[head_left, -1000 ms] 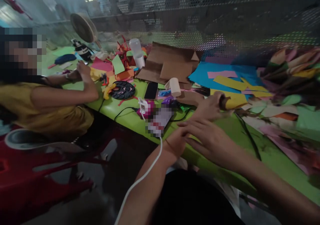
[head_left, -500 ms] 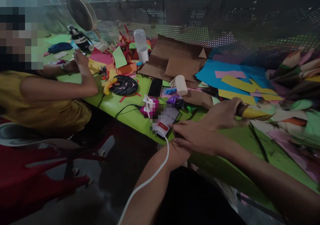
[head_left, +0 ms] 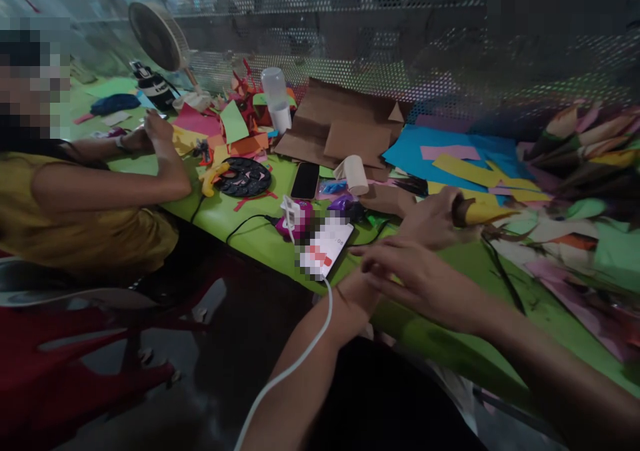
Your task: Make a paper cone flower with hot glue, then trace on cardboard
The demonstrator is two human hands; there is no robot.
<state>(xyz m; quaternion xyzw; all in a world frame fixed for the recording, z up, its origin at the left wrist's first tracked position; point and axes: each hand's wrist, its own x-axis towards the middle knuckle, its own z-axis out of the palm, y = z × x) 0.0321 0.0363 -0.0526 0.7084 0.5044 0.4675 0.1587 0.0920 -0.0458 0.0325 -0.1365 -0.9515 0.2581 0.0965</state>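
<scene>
- At the right half of the green table (head_left: 280, 259), the person's left hand (head_left: 429, 221) is stretched out beside a yellow paper piece (head_left: 487, 212); blurred, so whether fingers are clamped on it or just near cannot be told.
- Right hand (head_left: 417, 279) is laid across the left wrist in view, fingers loosely bent and apart; actual contact cannot be confirmed.
- Yellow paper piece is placed just past the left hand, near a pile of pale green and cream paper scraps (head_left: 565, 227).
- Lit phone (head_left: 331, 241) is set left of the right hand, partly pixelated, with a white cable (head_left: 295, 357) run over the left forearm.
- Magenta adapter (head_left: 301, 216) is seen beside that phone, white plug inserted.
- Dark-screened phone (head_left: 305, 181), off-white paper roll (head_left: 356, 174) and black round tray (head_left: 244, 177) are lined up behind.
- Brown paper sheets (head_left: 357, 141) and blue paper (head_left: 410, 145) are spread farther back.
- At left, a co-worker in a mustard top (head_left: 95, 214) is seated, hands held close together above the table.
</scene>
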